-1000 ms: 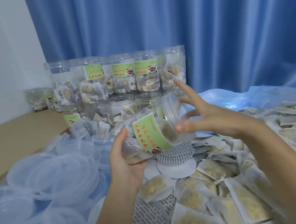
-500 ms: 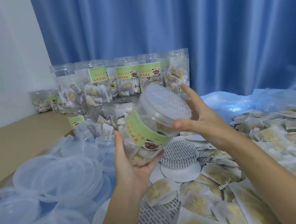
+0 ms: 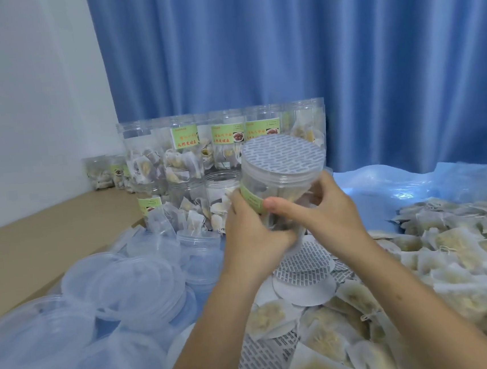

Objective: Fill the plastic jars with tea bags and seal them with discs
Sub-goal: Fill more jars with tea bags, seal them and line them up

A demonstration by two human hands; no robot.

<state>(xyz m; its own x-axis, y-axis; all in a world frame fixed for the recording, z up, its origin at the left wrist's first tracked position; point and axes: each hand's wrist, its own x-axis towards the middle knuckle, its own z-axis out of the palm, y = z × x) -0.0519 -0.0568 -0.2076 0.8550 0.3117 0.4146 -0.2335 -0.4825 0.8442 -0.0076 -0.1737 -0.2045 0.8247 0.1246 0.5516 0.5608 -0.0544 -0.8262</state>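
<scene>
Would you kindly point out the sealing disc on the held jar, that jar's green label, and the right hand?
sealing disc [image 3: 282, 157], head view, patterned top face.
green label [image 3: 251, 199], head view, visible strip.
right hand [image 3: 325, 215], head view, back of hand.

Perhaps home packing room: curtain, stacked jars.

A single head-worn view looks forward and slightly down, close over the hands, toward the blue curtain
</scene>
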